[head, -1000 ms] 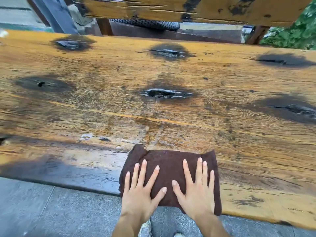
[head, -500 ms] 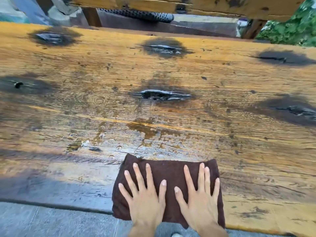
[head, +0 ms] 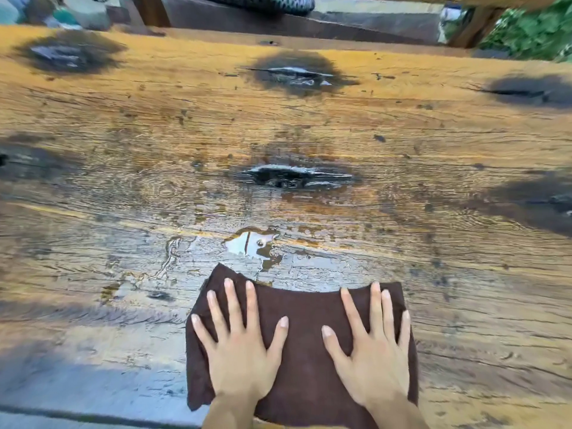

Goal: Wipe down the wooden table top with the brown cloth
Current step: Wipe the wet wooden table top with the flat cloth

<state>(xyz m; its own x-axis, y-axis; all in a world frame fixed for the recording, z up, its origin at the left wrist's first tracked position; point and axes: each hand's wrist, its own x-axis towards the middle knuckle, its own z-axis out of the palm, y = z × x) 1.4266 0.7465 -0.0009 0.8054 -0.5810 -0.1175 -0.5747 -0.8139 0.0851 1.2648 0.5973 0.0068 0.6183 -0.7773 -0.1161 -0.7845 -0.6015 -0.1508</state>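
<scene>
1. Since a second ago, the brown cloth (head: 305, 345) is seen pushed forward over the bench (head: 433, 134), off the near edge it overhung, with both hands carried along on top of it.
2. Head view: the left hand (head: 240, 357) is laid flat on the left half of the cloth, its fingers straight and spread, nothing gripped.
3. The right hand (head: 376, 363) is pressed flat on the right half, its fingers straight, two of them held close together and the thumb splayed inward.
4. The cloth is spread flat on the near part of the bench, and its far left corner is found just short of a shining puddle (head: 252, 244).
5. Wet sheen is seen on the wood around the puddle.
6. Beyond the puddle, a dark knot hollow (head: 294, 176) is set in the middle of the bench.
</scene>
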